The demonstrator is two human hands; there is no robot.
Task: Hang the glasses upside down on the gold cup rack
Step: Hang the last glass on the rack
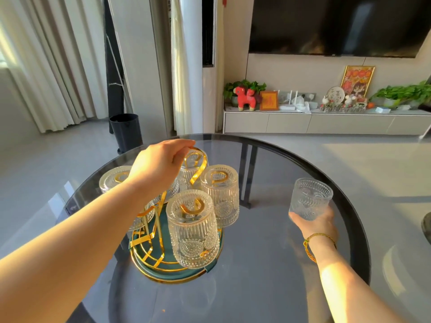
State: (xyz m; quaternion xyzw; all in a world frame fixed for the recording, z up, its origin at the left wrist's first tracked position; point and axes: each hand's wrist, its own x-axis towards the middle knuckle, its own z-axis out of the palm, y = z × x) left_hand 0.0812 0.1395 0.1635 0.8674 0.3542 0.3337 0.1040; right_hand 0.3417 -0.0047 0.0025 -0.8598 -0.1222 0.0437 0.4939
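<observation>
Clear ribbed, medallion-embossed glasses (193,229); gold rack (198,170); dark green, gold-rimmed tray (163,272); smoky grey table (279,264).

Gold cup rack (198,169): ribbon-like prongs on round green-and-gold base, bearing embossed clear glasses (192,229) inverted, rims down. One matching glass (310,199) upright, well right of rack.

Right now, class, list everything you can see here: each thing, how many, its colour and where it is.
Hung glasses: at least five, clear, upside down on rack.
Loose glass: one, clear, upright, table's right side.
Gold cup rack: one, gold, on green tray.
Table: one, dark glass, round.
Bin: one, black, floor.
Television: one, black, wall.
Toy: one, red, cabinet.
Left hand: atop rack.
Right hand: grip on loose glass.
</observation>
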